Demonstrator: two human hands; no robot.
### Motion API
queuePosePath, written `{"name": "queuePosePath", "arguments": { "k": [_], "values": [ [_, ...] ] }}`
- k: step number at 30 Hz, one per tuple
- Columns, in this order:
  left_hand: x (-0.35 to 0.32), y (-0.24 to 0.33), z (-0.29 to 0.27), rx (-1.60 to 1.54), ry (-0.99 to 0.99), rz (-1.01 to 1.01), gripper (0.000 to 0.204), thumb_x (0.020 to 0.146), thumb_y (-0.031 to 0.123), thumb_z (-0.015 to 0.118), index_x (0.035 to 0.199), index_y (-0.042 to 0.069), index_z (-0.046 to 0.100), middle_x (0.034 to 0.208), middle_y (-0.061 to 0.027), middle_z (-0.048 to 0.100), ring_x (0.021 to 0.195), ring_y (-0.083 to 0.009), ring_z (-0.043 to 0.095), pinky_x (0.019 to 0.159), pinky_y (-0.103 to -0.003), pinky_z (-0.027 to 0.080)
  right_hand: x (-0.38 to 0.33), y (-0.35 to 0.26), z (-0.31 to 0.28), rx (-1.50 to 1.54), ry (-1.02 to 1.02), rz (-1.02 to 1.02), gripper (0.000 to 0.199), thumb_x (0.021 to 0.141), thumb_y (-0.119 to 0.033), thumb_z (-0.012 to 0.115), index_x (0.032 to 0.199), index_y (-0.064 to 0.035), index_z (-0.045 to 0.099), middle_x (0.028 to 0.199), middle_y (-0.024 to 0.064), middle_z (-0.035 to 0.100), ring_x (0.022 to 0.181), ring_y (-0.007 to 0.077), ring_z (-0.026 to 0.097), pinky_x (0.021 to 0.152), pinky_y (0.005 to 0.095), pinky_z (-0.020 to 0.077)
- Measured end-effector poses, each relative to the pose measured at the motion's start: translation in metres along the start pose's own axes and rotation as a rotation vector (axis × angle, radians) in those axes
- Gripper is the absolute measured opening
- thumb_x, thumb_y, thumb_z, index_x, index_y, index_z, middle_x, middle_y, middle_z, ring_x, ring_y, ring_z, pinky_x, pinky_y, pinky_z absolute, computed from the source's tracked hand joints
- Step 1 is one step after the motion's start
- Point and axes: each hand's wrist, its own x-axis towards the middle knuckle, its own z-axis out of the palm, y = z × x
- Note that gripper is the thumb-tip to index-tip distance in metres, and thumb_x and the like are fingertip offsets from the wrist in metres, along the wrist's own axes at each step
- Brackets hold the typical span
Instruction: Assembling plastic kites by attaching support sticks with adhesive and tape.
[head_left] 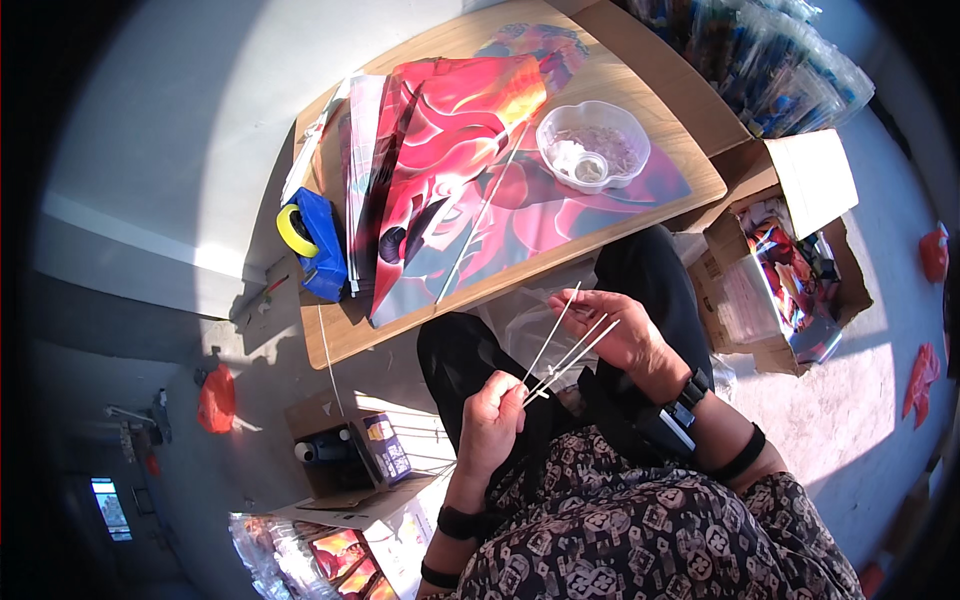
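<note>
The left hand (492,412) is clamped around a bundle of thin white rods (572,362), located above the lap, clear of the near edge of the bench (660,110). The long axes run obliquely, from the left fist upward and toward the person's right; the free ends fan apart and point toward the right hand (620,328). The gripped ends are partly concealed by the left fingers, and the exact rod count is hard to make out. The right hand's fingers are bent beside one rod tip; whether they touch it cannot be determined.
</note>
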Motion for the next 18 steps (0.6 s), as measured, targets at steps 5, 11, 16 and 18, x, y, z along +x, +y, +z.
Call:
{"name": "queuePosePath", "arguments": {
  "k": [5,11,16,18],
  "values": [
    [0.001,-0.001,0.0,0.021,0.009,0.011,0.013,0.093,0.005,0.052,0.08,0.001,0.054,0.059,0.0,0.048,0.048,-0.0051,0.046,0.045,-0.021,0.036,-0.002,0.002,0.005,-0.108,-0.002,-0.092,0.017,0.089,0.008,0.045,0.103,0.0163,0.052,0.105,0.0246,0.057,0.106,0.0338,0.059,0.092,0.0374,0.0527],
    [0.001,0.001,0.0,0.049,0.018,0.011,0.014,0.093,0.005,0.051,0.08,0.001,0.055,0.057,-0.0001,0.049,0.047,-0.0054,0.045,0.045,-0.021,0.036,0.002,0.002,-0.004,-0.19,0.0,-0.146,0.017,0.088,0.007,0.051,0.103,0.0151,0.054,0.101,0.0226,0.06,0.097,0.0323,0.063,0.086,0.0357,0.0552],
    [0.001,0.0,-0.001,0.044,0.019,0.0,0.014,0.093,0.004,0.051,0.08,0.0,0.055,0.057,-0.0001,0.049,0.047,-0.0055,0.045,0.045,-0.021,0.036,0.0,0.005,0.0,-0.314,-0.007,-0.173,0.013,0.088,0.001,0.056,0.097,0.0103,0.06,0.089,0.0179,0.064,0.086,0.0263,0.066,0.077,0.0299,0.0556],
    [0.001,0.001,-0.001,0.042,0.013,0.008,0.013,0.093,0.004,0.051,0.081,0.0,0.055,0.059,-0.0006,0.05,0.047,-0.0055,0.046,0.045,-0.021,0.036,0.002,0.001,-0.006,-0.328,-0.08,-0.157,0.014,0.089,0.0,0.055,0.098,0.01,0.06,0.088,0.0172,0.064,0.082,0.024,0.065,0.074,0.0281,0.0547]
  ]
}}
